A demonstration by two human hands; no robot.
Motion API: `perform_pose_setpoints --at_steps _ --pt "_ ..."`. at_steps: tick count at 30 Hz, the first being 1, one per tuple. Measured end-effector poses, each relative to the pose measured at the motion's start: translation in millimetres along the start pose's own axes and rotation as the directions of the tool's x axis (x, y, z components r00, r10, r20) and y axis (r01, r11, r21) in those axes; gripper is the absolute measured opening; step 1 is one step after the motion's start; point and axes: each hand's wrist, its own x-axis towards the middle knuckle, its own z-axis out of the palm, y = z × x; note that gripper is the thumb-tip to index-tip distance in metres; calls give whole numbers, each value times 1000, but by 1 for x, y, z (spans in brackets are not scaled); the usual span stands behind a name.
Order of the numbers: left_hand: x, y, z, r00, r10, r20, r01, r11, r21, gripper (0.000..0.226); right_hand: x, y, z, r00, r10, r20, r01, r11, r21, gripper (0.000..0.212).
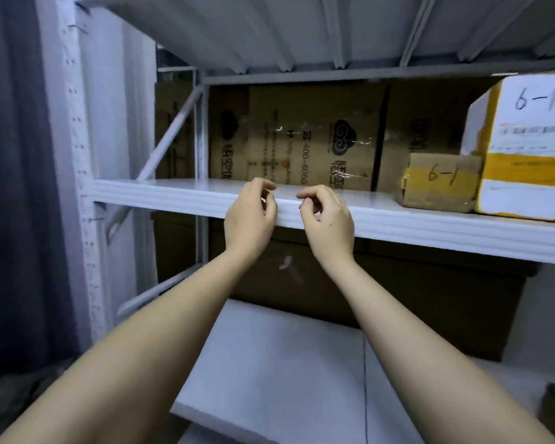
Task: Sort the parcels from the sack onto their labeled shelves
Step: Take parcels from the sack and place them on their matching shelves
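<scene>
Partly done, by the look of it: two parcels sitting at right end of middle shelf (180, 192), both hand-marked 6-1. Small brown parcel (441, 181) with yellow tape, touching or just beside large white-and-yellow parcel (523, 145) to its right. No sack anywhere in view, so count of parcels left to sort cannot be told. Left hand (250, 216) and right hand (329, 222) raised side by side in front of shelf's front edge, close together but apart, not touching each other. Fingers of both loosely curled, thumb and fingertips near one another, nothing held in either. Contact with shelf edge uncertain; more likely hovering just before it. Both parcels well off to right of hands, nearer right hand, neither touched. Flattened cardboard (302, 136) standing against back of shelf behind hands. Likely between parcels: next one yet to be fetched.
</scene>
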Motion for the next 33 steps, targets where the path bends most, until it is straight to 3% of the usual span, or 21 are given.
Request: perform_pose_setpoints --at_steps 9,14,18,23,26,29,33 --pt "-24 -195 -207 960 -257 -108 275 938 210 15 -61 -134 214 954 14 300 -71 982 177 17" --pt "-69 -308 -333 866 -466 -183 500 818 284 15 -123 -209 337 856 104 506 -230 954 194 19" --pt "-112 -380 -420 725 -652 -223 689 681 248 15 -177 -253 419 685 117 719 -290 949 122 20" --pt "-166 -450 -500 547 -808 -220 830 489 267 11 -245 -289 508 450 113 886 -326 944 45 20" --pt "-197 -493 -531 403 -888 -220 900 342 269 17 -283 -304 561 296 113 948 -345 939 -4 18" --pt "-220 -541 -551 259 -953 -158 932 204 299 37 -320 -312 618 139 95 986 -356 934 -40 19" --pt "-244 -606 -557 147 -986 -85 909 101 405 44 -366 -314 690 -36 63 997 -385 920 -72 8"
